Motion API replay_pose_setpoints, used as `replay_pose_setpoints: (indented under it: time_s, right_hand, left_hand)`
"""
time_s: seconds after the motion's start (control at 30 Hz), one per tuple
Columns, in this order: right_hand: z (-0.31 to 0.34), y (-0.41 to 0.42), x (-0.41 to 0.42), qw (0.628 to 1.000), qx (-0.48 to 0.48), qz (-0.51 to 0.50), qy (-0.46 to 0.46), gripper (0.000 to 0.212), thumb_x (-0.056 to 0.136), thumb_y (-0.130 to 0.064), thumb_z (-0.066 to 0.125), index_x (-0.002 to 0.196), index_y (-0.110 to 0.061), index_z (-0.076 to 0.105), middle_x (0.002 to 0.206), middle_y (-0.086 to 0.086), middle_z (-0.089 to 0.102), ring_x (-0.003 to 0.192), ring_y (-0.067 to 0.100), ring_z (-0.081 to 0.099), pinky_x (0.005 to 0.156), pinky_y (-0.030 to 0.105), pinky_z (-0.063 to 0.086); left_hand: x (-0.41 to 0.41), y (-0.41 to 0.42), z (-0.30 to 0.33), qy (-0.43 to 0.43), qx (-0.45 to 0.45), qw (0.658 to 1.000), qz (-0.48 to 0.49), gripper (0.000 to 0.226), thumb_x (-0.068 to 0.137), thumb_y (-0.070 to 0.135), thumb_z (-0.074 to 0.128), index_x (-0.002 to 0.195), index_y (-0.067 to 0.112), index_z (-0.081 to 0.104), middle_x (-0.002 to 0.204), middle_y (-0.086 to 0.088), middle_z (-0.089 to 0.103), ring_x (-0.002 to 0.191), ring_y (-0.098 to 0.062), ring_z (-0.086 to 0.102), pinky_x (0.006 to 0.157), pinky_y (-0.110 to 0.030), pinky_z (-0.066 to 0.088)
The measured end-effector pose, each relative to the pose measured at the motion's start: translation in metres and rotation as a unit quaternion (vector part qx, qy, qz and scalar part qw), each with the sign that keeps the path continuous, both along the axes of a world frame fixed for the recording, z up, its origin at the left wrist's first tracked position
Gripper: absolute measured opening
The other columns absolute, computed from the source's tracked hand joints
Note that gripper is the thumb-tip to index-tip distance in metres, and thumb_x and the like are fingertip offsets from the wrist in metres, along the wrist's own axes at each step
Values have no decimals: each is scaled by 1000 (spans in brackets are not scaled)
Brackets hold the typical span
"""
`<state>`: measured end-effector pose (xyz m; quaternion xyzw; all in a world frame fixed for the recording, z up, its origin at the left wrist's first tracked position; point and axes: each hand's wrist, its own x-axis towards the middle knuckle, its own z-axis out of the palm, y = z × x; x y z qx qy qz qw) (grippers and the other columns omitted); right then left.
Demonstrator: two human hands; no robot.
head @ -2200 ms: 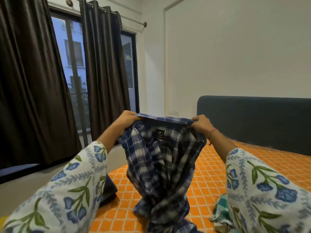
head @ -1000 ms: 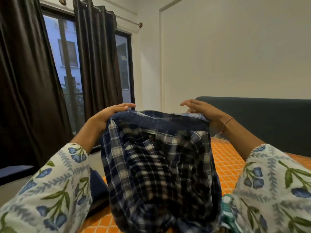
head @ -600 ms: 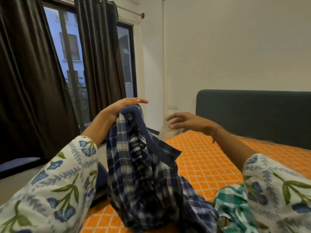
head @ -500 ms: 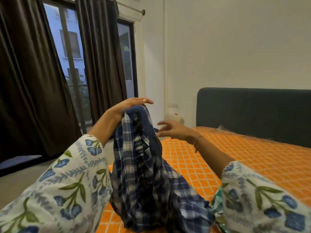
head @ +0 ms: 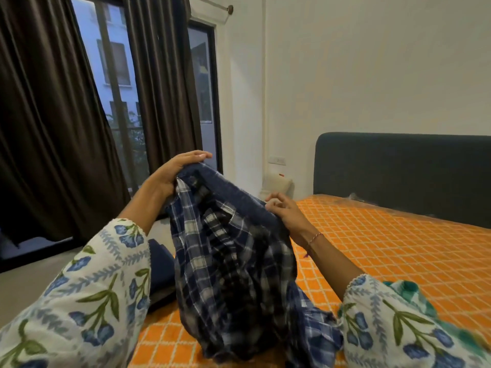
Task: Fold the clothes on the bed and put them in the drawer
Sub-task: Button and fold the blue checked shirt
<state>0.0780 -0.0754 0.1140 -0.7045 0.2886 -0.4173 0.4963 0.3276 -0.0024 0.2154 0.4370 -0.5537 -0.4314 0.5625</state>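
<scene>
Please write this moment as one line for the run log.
stage: unfolded | left hand: grips plaid shirt raised | right hand: pinches shirt edge | bed: shirt hem resting

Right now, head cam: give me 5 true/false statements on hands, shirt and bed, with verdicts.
1. The left hand grips the plaid shirt at its raised top edge. True.
2. The right hand is far from the shirt, flat on the bed. False: its fingers curl at the shirt's dark blue upper edge, lower than the left hand.
3. The shirt lies folded flat. False: it hangs bunched between the hands, its lower part heaped on the orange bedsheet.
4. A dark headboard stands at the far end of the bed. True.
5. The curtains fully cover the window. False: glass shows between them.
</scene>
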Motion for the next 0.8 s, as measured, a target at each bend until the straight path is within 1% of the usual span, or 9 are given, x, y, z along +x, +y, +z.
replay_pose_setpoints:
  time_s: [0.17,0.23,0.33,0.4,0.47,0.57,0.7,0.73,0.8]
  right_hand:
    - [19,5,-21,991,-43,49,114,12,90,-15,62,78,-16,62,75,-5,60,68,1,55,64,10,43]
    - [23,-2,-27,973,-120,21,194,12,84,-18,70,76,-16,62,75,-5,60,68,2,54,67,14,41]
    - [34,-15,-35,953,-215,-34,211,8,83,-12,71,79,-12,64,80,-2,57,76,6,51,69,8,37]
    - [42,-24,-39,932,-269,-92,226,6,82,-18,72,83,-15,66,91,-1,54,89,12,48,82,22,38]
    - [50,-29,-41,892,-326,-162,267,6,83,-23,70,84,-20,65,93,-2,54,92,14,47,85,34,38]
    - [59,-26,-37,883,-348,-192,250,3,90,-18,61,89,-16,59,92,5,64,87,25,57,77,36,45]
    - [68,-25,-35,877,-345,-257,214,14,95,-15,50,103,-12,60,98,14,67,87,30,60,78,44,51]
    - [69,-25,-35,880,-341,-268,194,17,96,-14,49,105,-11,63,99,14,68,89,30,61,78,43,51]
    - [74,-24,-36,883,-331,-291,159,21,96,-11,47,103,-9,66,101,12,69,90,27,61,77,36,50]
  left_hand:
    - [13,2,-24,-46,32,998,14,43,96,22,46,66,23,77,69,1,71,65,-12,66,63,-24,55]
    - [11,4,-28,-88,28,996,6,16,79,32,67,69,23,76,74,0,71,69,-13,66,66,-24,55]
    - [9,3,-33,-138,50,989,-19,31,53,40,88,75,22,75,85,-5,70,72,-14,67,64,-23,57]
    - [1,4,-35,-176,66,982,-17,29,60,30,87,83,20,72,93,-6,68,75,-16,66,67,-24,57]
    - [-9,-2,-34,-286,64,956,15,25,74,14,79,94,18,64,101,0,62,90,-18,62,81,-29,54]
    - [-23,-12,-35,-436,5,897,76,29,78,12,76,98,19,57,107,6,55,103,-17,49,98,-39,42]
    - [-39,-16,-38,-531,-65,820,203,38,79,31,75,104,21,49,93,-10,61,71,-23,53,70,-41,48]
    - [-42,-16,-38,-534,-80,813,217,39,79,34,75,103,22,47,88,-12,61,64,-22,52,64,-40,47]
    - [-46,-16,-39,-485,-131,841,201,40,77,32,76,101,24,45,93,-11,63,74,-27,59,70,-43,51]
